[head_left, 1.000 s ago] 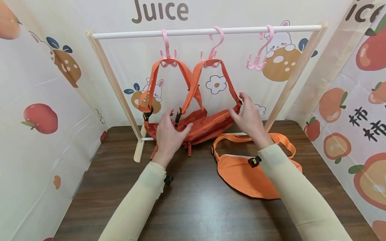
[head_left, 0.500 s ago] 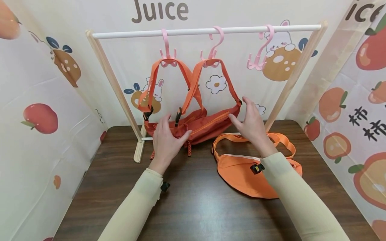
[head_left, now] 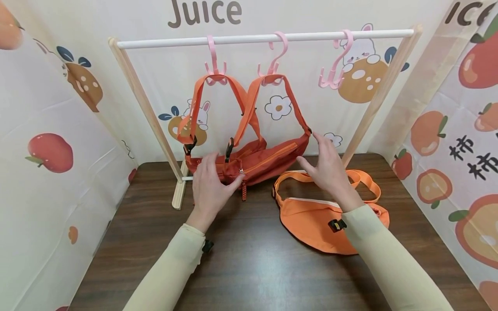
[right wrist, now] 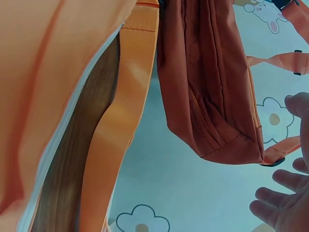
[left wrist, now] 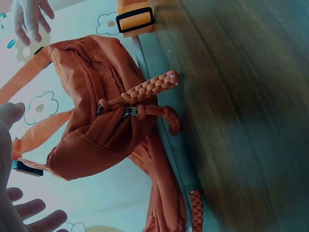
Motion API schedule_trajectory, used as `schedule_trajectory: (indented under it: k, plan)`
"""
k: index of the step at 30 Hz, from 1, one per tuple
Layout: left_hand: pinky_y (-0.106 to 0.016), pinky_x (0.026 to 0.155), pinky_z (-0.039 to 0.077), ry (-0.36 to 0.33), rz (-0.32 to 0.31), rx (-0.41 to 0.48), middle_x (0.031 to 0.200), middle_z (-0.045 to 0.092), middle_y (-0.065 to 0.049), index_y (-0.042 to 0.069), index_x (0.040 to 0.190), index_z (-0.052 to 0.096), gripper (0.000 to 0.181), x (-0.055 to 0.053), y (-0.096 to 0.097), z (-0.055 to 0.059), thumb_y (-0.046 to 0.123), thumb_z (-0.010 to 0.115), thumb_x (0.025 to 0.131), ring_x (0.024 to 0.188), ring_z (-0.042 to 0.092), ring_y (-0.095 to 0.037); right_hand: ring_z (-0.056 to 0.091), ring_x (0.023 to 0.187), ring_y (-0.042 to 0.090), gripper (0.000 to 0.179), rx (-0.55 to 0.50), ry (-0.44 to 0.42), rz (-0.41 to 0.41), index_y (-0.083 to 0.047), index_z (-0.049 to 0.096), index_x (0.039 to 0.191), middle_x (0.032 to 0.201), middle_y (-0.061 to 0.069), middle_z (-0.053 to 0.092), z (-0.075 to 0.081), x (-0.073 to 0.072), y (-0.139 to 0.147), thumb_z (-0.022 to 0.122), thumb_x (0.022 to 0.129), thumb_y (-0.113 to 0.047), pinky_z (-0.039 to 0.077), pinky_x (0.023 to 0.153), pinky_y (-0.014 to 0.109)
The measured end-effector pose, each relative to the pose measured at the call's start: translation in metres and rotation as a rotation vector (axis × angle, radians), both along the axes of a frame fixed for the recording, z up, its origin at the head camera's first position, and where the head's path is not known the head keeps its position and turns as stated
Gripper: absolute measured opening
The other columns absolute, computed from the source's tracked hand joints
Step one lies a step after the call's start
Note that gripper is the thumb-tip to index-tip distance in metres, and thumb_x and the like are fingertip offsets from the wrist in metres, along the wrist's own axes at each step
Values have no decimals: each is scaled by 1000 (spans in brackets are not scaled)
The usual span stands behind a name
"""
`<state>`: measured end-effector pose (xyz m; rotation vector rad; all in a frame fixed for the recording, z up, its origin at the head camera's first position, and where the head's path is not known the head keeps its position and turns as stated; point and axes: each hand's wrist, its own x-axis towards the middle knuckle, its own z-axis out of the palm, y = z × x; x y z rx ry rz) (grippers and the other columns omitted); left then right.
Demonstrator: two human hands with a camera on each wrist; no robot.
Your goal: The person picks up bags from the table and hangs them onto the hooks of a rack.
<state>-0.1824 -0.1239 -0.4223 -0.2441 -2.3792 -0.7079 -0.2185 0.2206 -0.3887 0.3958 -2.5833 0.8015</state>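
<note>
A rust-red waist bag (head_left: pixel 268 162) hangs tilted by its orange strap from the middle pink hook (head_left: pixel 273 60). A second rust-red bag (head_left: pixel 250 149) hangs behind it from the left pink hook (head_left: pixel 214 62), largely covered by the first. My left hand (head_left: pixel 210 185) is spread in front of the bags' left end, and the left wrist view shows a gap between its fingers and the front bag. Beside the front bag's right end, my right hand (head_left: pixel 330 170) has its fingers spread; the right wrist view shows them apart from the bag's fabric. Braided zipper pulls (left wrist: pixel 149 88) dangle from the front bag.
A bright orange waist bag (head_left: pixel 311 224) lies on the dark wood table (head_left: pixel 249 276), partly under my right forearm. A wooden rack with a white rod (head_left: pixel 167 42) stands at the back. Another pink hook (head_left: pixel 334 65) hangs at the right. Patterned cloth walls surround the table.
Both hands have drawn slightly outward, the left hand to the left and the right hand to the right, away from the front bag. The hanging bags look unchanged.
</note>
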Motion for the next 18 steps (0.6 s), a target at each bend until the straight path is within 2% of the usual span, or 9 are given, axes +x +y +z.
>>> schedule_trajectory:
  k: [7,18]
  plan:
    - [-55,105,47,25,-7,-27,141,57,-15,5,147,51,92,11,-4,-3,63,83,82,128,54,-36,40,148,45,85,19,13,11,-3,37,162,157,24,46,-5,8,9,78,97,-39,33,117,64]
    - [-55,97,50,26,-41,-72,133,61,-14,4,140,57,87,23,-6,-12,62,84,81,118,58,-36,44,142,47,82,101,24,34,1,40,157,153,27,48,-13,13,24,82,95,-30,35,115,66]
